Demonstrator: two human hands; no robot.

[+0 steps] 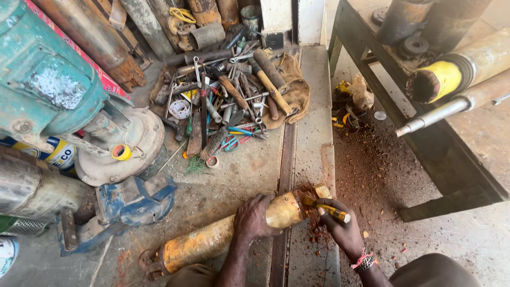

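Motor housing [45, 79]: teal painted metal, chipped and dusty, rounded, at the far left.
Vise [125, 204]: blue cast metal, worn, on the concrete floor [228, 180] just left of the cylinder.
Tool pile [234, 90]: greasy wrenches, pliers, hammers with wooden handles and short pipes, heaped partly on a brown cloth, well beyond the hands.
Cylinder [212, 239]: long rusty yellow metal tube with flaking paint, lying slanted on the floor, its upper end over a steel rail set in the floor.
Left hand [254, 218]: palm down, fingers wrapped over the cylinder near its upper end, gripping it.
Right hand [342, 228]: fist closed around a yellow-handled tool [330, 211], wrist bent inward, the tool's tip at the cylinder's end, above a scatter of reddish rust flakes.
Counter [467, 133]: dark steel frame at right, carrying a yellow-mouthed tube and a chromed rod.
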